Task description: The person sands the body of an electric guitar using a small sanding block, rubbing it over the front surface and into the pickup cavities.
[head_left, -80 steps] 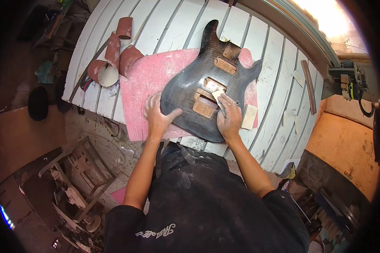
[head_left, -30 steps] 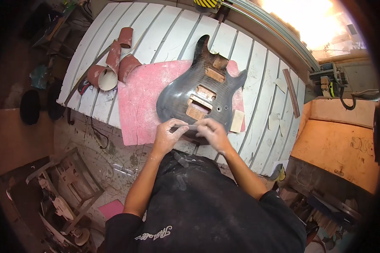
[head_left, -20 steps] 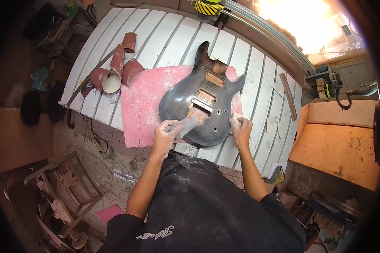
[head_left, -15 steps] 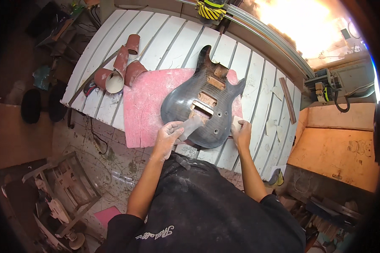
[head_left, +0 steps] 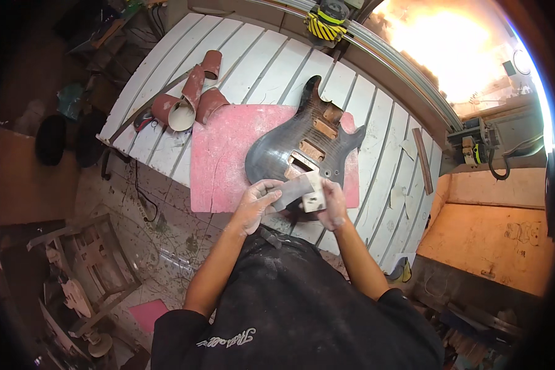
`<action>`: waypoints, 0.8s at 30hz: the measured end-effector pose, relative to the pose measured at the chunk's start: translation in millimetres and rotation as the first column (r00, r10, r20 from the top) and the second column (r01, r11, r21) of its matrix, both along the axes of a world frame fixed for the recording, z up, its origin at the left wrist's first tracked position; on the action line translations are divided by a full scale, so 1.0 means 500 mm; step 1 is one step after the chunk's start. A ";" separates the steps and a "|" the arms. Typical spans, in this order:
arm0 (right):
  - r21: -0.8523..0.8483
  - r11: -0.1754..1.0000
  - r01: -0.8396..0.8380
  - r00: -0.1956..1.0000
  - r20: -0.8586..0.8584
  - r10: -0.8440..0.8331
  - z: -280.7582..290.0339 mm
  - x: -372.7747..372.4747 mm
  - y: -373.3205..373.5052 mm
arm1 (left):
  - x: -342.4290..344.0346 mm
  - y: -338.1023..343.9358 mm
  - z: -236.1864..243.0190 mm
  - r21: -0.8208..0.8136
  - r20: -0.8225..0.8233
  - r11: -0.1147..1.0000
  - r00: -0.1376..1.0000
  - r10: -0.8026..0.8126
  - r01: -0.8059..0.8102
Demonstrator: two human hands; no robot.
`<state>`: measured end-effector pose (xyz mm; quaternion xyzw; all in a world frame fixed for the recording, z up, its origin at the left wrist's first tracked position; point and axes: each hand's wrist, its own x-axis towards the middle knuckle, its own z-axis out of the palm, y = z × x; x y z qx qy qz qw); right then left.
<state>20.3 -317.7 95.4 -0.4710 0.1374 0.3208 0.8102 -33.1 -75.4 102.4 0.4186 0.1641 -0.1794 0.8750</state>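
Observation:
My left hand (head_left: 258, 206) grips a grey, flexible strip (head_left: 290, 190) that looks like sandpaper, its free end against a cream rectangular block (head_left: 313, 200) with dark marks. My right hand (head_left: 335, 203) holds that block from the right. Both hands are dusty and sit over the near end of a dark, figured electric guitar body (head_left: 271, 148) with routed cavities of bare wood and several small holes. The body lies on a dusty pink mat (head_left: 219, 154), its horns pointing away from me; its lower end is partly hidden by my hands and what they hold.
A white slatted bench (head_left: 259, 61) carries curled red abrasive sheets (head_left: 211, 105), paper scraps (head_left: 398, 200) and a wooden stick (head_left: 423, 161). A rail with machinery (head_left: 327, 24) runs behind. An orange wooden panel (head_left: 481, 228) stands right, a dark frame (head_left: 95, 259) lower left.
My right hand has lifted the cream block from beside the guitar and moved left to meet the grey strip in my left hand. The view has shifted slightly.

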 end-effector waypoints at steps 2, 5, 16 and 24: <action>0.009 1.000 -0.012 0.995 -0.096 0.013 0.081 -0.025 0.074 | -0.006 0.001 -0.002 0.021 0.011 1.000 1.000 0.017 -0.017; -0.067 0.998 -0.005 1.000 0.003 0.005 0.047 -0.056 0.101 | -0.007 -0.002 -0.007 0.304 0.126 0.949 0.991 0.045 -0.082; -0.019 0.993 -0.115 0.967 -0.230 0.107 0.014 -0.063 0.107 | -0.027 0.051 -0.020 0.549 0.146 0.835 0.986 -0.081 -0.013; 0.307 0.898 -0.314 0.919 -0.140 0.369 0.058 -0.037 0.103 | 0.028 0.127 -0.060 0.839 0.409 0.500 0.855 -0.320 -0.215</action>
